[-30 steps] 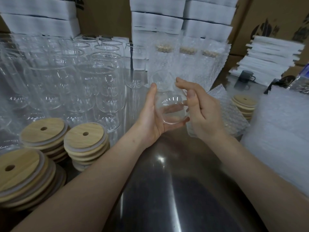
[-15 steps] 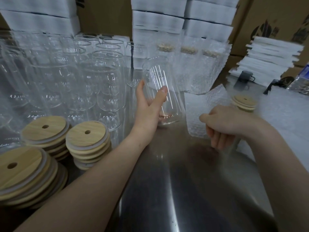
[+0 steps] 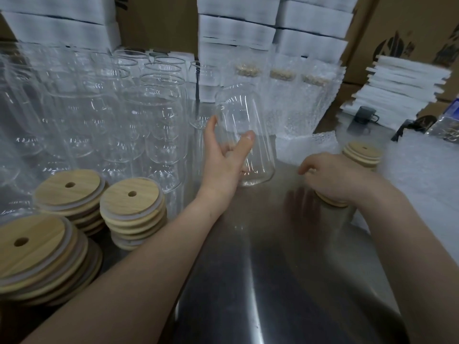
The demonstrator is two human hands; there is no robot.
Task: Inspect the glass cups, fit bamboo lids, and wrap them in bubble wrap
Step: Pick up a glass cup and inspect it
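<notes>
A clear glass cup is gripped, tilted, between thumb and fingers of the left hand over the steel table. A bamboo lid is clutched beneath the curled, blurred right hand. Dark print on the cardboard boxes cannot be read.

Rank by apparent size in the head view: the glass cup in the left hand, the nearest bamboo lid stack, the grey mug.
Largest: nearest bamboo lid stack, though nearness to the camera inflates it.
Then: glass cup in the left hand.
Smallest: grey mug, far back.
</notes>
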